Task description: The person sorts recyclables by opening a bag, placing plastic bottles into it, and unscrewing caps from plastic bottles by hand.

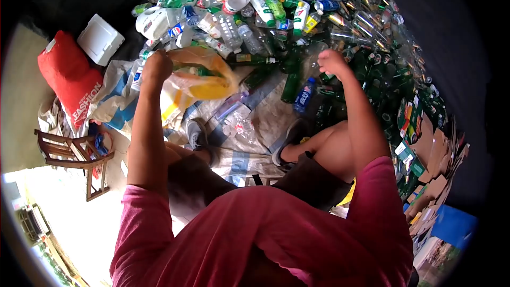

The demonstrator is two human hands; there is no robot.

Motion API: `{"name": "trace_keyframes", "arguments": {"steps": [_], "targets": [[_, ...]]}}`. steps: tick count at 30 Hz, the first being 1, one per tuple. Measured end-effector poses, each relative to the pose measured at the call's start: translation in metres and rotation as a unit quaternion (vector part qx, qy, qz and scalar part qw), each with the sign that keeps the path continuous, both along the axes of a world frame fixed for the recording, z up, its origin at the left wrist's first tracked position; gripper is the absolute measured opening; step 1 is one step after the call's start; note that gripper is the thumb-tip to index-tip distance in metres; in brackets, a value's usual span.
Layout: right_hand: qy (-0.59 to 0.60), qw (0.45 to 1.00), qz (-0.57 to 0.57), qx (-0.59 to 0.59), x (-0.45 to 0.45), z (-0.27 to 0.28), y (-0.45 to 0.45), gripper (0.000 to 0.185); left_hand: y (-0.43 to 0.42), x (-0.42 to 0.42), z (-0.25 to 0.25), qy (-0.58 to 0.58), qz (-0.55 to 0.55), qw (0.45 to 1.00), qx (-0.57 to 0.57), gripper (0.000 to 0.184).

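Observation:
My left hand (158, 66) is closed at the rim of a pale bag with yellow patches (210, 86), whose mouth gapes to the right with something green inside. Out over the bottles, my right hand (333, 64) has its fingers curled. A blurred, see-through shape lies by its fingertips, and I cannot tell whether the hand holds it. Below that hand, a blue-labelled plastic bottle (304, 95) leans beside a dark green glass bottle (290, 86). Clear crumpled plastic (239, 125) lies between my feet on the striped sheet (232, 163).
A big heap of plastic bottles (247, 37) rises ahead. Green glass bottles (366, 69) pile up at the right, with flattened cardboard (433, 154) nearer me. At the left are a red sack (71, 77), a white foam box (101, 39) and a wooden chair (74, 151).

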State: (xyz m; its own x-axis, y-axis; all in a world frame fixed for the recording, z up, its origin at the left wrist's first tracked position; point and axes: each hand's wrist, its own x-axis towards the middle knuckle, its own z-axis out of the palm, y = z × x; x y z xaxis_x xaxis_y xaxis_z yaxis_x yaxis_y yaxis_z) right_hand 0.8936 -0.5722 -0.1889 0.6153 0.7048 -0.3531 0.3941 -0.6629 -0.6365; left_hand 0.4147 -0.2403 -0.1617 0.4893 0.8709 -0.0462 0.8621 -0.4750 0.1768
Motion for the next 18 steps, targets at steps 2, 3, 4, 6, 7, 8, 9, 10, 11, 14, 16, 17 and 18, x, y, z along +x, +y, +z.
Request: {"name": "trace_keyframes", "arguments": {"steps": [2, 3, 4, 6, 7, 8, 9, 10, 11, 14, 16, 17, 18], "targets": [[0.149, 0.981, -0.113, -0.056, 0.003, -0.01, -0.03, 0.021, 0.002, 0.001, 0.014, -0.046, -0.023, 0.999, -0.007, 0.031], [0.141, 0.981, -0.109, -0.078, 0.004, -0.018, -0.036, 0.022, 0.006, 0.001, 0.018, -0.072, 0.012, 0.996, -0.042, 0.031], [0.133, 0.981, -0.103, -0.098, 0.006, -0.027, -0.039, 0.023, 0.005, 0.001, 0.025, -0.066, 0.017, 0.998, 0.013, 0.033], [0.124, 0.979, -0.08, -0.14, 0.005, -0.045, -0.041, 0.026, 0.0, 0.004, 0.043, -0.078, 0.081, 0.993, -0.021, 0.035], [0.142, 0.973, -0.095, -0.157, 0.003, -0.05, -0.04, 0.023, -0.002, 0.005, 0.05, -0.079, 0.098, 0.992, -0.008, 0.035], [0.161, 0.965, -0.111, -0.175, 0.001, -0.055, -0.041, 0.02, -0.005, 0.008, 0.055, -0.077, 0.114, 0.99, 0.005, 0.036], [0.163, 0.964, -0.113, -0.177, 0.003, -0.061, -0.04, 0.02, -0.006, 0.007, 0.055, -0.092, 0.09, 0.99, 0.05, 0.036], [0.089, 0.959, -0.059, -0.263, 0.011, -0.07, -0.033, 0.022, -0.005, 0.007, 0.051, -0.092, 0.073, 0.989, 0.086, 0.037], [0.014, 0.939, -0.003, -0.344, 0.018, -0.079, -0.024, 0.023, -0.004, 0.009, 0.045, -0.091, 0.076, 0.989, 0.09, 0.037], [0.102, 0.968, -0.151, -0.176, 0.042, -0.142, -0.011, 0.021, -0.029, 0.029, 0.045, -0.068, 0.081, 0.993, 0.056, 0.039], [0.198, 0.908, -0.368, 0.0, 0.04, -0.208, -0.01, 0.022, -0.03, 0.042, 0.014, 0.041, 0.086, 0.995, -0.034, 0.04], [0.167, 0.914, -0.369, -0.034, 0.017, -0.196, -0.007, 0.031, -0.039, 0.047, 0.013, 0.038, 0.044, 0.997, -0.048, 0.041], [0.151, 0.909, -0.383, -0.068, 0.0, -0.201, -0.014, 0.038, -0.059, 0.054, 0.014, 0.037, 0.001, 0.997, -0.066, 0.041]]}}
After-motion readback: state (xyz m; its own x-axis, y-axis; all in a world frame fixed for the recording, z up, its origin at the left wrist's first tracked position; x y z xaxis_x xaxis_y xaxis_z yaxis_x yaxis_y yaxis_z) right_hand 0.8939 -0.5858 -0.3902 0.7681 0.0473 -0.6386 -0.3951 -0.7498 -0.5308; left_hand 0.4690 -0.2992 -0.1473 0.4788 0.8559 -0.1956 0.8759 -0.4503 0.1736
